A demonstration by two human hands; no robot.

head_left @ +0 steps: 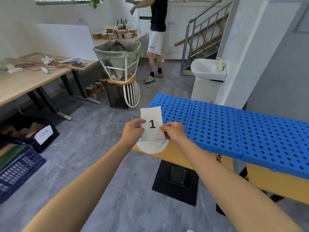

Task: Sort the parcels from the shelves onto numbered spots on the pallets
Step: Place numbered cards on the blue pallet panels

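Parcels (117, 33): small brown boxes stacked on the far table at 11 o'clock, well apart from you. None on the pallets yet.

Left hand (133, 131): pinching the card (152, 118) at its left edge, thumb on the face. The card is just ahead at 12 o'clock, face toward you with the "1" upright, hanging over the near-left corner of the pallets. Under it a white disc (152, 148) sits on the table corner; can't tell what it is.

Right hand (173, 131): pinching the card's lower right edge, fingers curled behind it.

Pallets (217, 124): three blue perforated panels running from 12 to 3 o'clock, tops bare where visible.

My read is that you're marking spot 1, so no parcel sorting has started. For this step:
- Lay the card flat on the leftmost panel, well in from the rim.
- Keep the digit facing you and square the edges to the hole rows.
- Press it flat with one hand before the other lets go. It's thin paper and will likely slide or lift.
- Leave room beside it for a parcel so the number stays readable.
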